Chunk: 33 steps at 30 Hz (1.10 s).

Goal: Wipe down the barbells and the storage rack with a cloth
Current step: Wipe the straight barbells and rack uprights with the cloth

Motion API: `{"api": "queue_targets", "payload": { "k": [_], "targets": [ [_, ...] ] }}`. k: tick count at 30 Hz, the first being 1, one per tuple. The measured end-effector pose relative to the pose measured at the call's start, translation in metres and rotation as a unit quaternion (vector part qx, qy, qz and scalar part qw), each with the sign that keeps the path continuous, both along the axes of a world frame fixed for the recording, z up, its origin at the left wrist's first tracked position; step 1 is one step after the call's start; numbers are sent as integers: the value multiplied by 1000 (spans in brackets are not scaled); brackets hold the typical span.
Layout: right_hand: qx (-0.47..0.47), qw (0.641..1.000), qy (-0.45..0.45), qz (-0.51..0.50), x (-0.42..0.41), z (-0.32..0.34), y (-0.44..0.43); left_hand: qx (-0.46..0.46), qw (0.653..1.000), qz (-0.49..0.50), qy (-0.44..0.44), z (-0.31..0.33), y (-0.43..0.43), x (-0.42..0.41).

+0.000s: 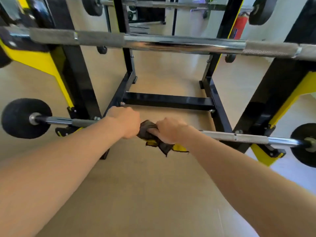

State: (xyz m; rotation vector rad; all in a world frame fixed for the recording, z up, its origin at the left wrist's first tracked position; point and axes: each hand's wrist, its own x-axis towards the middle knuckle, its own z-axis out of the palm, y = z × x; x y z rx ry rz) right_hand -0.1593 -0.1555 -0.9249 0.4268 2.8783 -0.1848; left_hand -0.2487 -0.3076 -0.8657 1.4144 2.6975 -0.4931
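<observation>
Low on the black-and-yellow rack (80, 79), the lower barbell (239, 137) lies across the lowest supports, its black plates (25, 118) hanging outside the uprights at either end. Both hands sit at the middle of its shaft. The left hand (123, 123) is curled in a fist round the bare bar. Just beside it, touching, the right hand (168, 130) grips a dark cloth (147, 132) with yellow patches that is bunched round the bar, a loose corner hanging below. Beyond the knuckles the rack's black cross member (167, 101) ties the two base rails, with bare tan floor (153, 185) between them and on the near side under the forearms. To the right of the cloth the knurled shaft runs free as far as the upright. Overhead, the middle barbell (171, 43) spans the frame well above the hands, and a top barbell (153, 4) sits higher, blurred.
</observation>
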Motion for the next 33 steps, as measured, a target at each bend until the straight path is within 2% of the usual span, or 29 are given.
{"api": "queue_targets", "payload": {
  "k": [4,6,11,13,16,20,24,25,27,30,33],
  "targets": [
    [50,989,-137,-25,-28,30,-14,-50,996,10,-77,-5,-38,-24],
    [84,979,-186,-4,-41,42,-27,-44,995,5,-85,-12,-57,-38],
    [85,982,-160,54,-87,33,-97,4,999,-32,37,-16,-95,-90],
    [55,982,-169,68,-113,31,-119,28,999,-18,37,-12,-105,-101],
    [64,982,-140,108,-142,32,-157,60,998,0,16,-16,-116,-109],
    [134,976,-92,143,-149,20,-183,129,989,64,-11,-28,-128,-126],
    [87,991,-61,84,-163,40,-178,217,970,111,-7,-32,-141,-145],
    [79,992,-62,80,-168,49,-186,237,964,123,14,-30,-148,-149],
    [59,993,5,102,-177,59,-210,257,953,144,72,-28,-163,-157],
    [-1,987,141,78,-190,41,-242,292,930,194,107,-25,-189,-172],
    [-18,981,140,130,-209,3,-267,335,909,220,115,-31,-218,-191]
  ]
}}
